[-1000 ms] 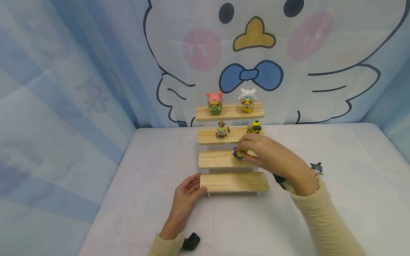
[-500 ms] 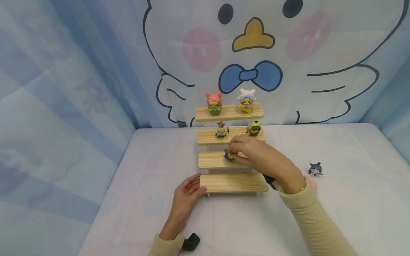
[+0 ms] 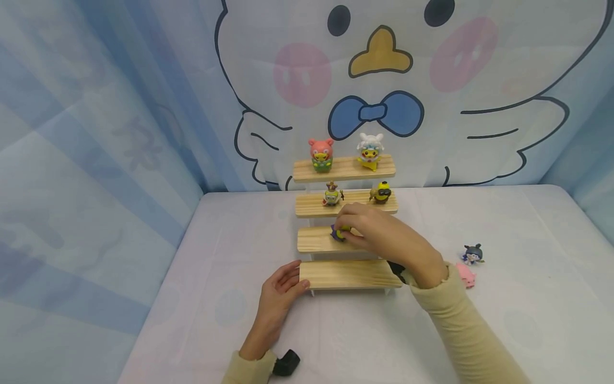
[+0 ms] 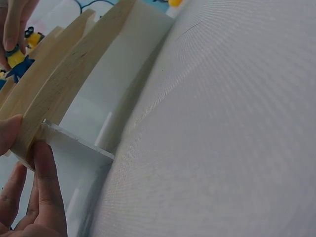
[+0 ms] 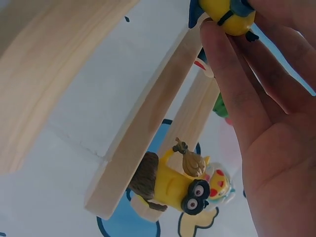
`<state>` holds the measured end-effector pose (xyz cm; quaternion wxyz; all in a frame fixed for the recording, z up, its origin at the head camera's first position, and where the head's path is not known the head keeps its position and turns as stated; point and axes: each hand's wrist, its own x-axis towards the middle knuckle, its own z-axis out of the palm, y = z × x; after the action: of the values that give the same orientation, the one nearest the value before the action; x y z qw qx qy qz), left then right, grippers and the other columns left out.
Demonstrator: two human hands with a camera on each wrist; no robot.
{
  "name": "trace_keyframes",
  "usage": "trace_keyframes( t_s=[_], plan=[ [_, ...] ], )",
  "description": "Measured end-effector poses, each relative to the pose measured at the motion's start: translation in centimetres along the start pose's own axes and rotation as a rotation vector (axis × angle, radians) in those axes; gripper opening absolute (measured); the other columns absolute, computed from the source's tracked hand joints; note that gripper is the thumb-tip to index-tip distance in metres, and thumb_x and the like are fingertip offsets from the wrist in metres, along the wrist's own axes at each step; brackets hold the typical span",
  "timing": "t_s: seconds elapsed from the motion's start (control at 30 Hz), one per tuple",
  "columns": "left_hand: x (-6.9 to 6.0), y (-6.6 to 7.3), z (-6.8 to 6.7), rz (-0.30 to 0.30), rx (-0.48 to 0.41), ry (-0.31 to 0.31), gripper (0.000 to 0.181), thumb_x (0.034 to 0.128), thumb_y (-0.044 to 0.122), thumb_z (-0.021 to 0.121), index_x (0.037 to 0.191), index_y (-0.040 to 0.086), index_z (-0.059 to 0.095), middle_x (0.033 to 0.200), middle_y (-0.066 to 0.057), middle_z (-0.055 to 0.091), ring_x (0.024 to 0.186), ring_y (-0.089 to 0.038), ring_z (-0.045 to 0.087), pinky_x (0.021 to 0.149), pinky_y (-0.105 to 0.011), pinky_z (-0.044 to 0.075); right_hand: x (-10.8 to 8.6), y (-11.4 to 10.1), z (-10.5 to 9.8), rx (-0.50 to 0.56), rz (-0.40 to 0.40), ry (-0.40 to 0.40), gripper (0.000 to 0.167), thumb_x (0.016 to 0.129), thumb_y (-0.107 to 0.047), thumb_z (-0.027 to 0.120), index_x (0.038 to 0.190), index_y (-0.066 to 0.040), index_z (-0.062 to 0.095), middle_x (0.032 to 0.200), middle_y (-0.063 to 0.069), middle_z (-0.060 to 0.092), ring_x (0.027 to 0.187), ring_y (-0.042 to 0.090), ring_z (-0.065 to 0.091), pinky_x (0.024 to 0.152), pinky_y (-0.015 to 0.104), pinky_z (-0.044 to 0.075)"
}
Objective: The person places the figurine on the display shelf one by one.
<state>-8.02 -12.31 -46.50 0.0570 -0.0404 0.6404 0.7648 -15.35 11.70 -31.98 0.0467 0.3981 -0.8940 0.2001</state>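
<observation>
A stepped display stand with wooden boards [image 3: 350, 274] stands on the table. My left hand [image 3: 278, 298] holds the left end of its lowest board; in the left wrist view the thumb lies over the board [image 4: 64, 74] and fingers lie under it. My right hand [image 3: 384, 229] pinches a yellow minion figurine [image 3: 338, 233] with a blue cape above the left half of the second board from the bottom. Part of this minion [image 5: 224, 15] shows between thumb and fingers in the right wrist view. Whether its base touches the board I cannot tell.
Above stand a crowned figurine [image 3: 331, 194], a goggled minion [image 3: 381, 192], a pink-hooded figurine [image 3: 321, 155] and a white-hooded figurine [image 3: 370, 152]. On the table at right are a dark-capped figurine [image 3: 473, 254] and a pink figurine [image 3: 466, 275]. A printed curtain [image 3: 479, 144] hangs behind.
My right hand has slid leftward along the second board from the bottom with the minion figurine, uncovering the pink figurine on the table. The left hand stays put.
</observation>
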Motion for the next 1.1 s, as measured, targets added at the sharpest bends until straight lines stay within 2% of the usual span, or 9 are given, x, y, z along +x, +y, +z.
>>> trace_keyframes(
  t_s=[0.33,0.6,1.1],
  plan=[
    [-0.05,-0.04,0.06,0.010,-0.019,-0.003,0.056,0.0835,0.000,0.077,0.135,-0.003,0.055,0.124,-0.019,0.061,0.099,-0.013,0.066,0.084,-0.020,0.055,0.21,-0.24,0.33,-0.032,0.005,-0.004,0.016,0.089,-0.009,0.074,0.105,-0.008,0.072,0.106,0.001,0.067,0.098,0.015,0.062,0.087,0.033,0.056],
    [-0.01,-0.09,0.05,0.013,0.003,-0.006,0.056,0.0840,0.002,0.078,0.135,-0.001,0.055,0.125,-0.018,0.061,0.101,-0.014,0.065,0.084,-0.021,0.055,0.32,-0.35,0.43,-0.053,-0.007,0.002,0.017,0.089,-0.009,0.075,0.105,-0.008,0.072,0.105,0.002,0.065,0.096,0.014,0.061,0.086,0.032,0.055],
    [0.01,-0.25,-0.09,0.016,-0.006,-0.012,0.057,0.0843,0.002,0.077,0.136,-0.001,0.055,0.126,-0.020,0.060,0.101,-0.014,0.065,0.085,-0.020,0.055,0.24,-0.61,0.33,-0.064,0.011,-0.020,0.028,0.088,-0.011,0.076,0.115,-0.008,0.071,0.114,0.003,0.066,0.106,0.017,0.061,0.093,0.035,0.054]
  ],
)
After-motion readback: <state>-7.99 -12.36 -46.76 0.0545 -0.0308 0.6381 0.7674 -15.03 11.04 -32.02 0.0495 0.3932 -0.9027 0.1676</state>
